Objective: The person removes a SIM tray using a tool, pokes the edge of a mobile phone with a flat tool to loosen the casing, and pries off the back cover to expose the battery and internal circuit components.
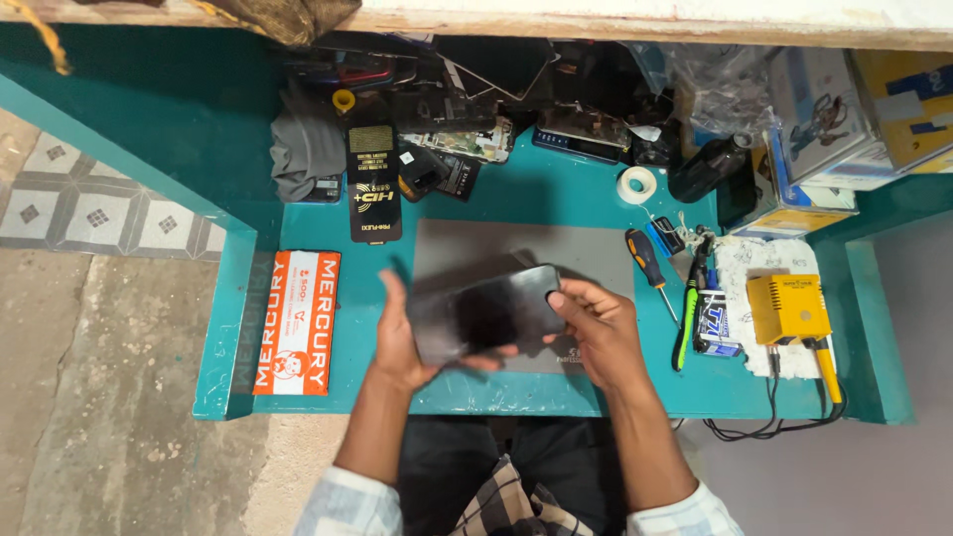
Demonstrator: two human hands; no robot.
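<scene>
From the head camera, the left hand (pixel 400 337) and right hand (pixel 599 328), fingers curled, gripped a dark smartphone (pixel 484 315) above a grey mat (pixel 526 253) on the teal bench (pixel 556 199). A screwdriver (pixel 649 266) lay right. Clutter behind was indistinct.

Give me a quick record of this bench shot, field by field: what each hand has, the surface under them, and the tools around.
Left hand: grips the left end of a dark phone
Right hand: grips the phone's right end, fingers over its edge
Phone: screen up, tilted, held above a grey mat
Surface: teal bench
Right of hands: orange-handled screwdriver, green tool, yellow box
Left of hands: orange flat pack
Back: tape roll, loose phone parts
</scene>
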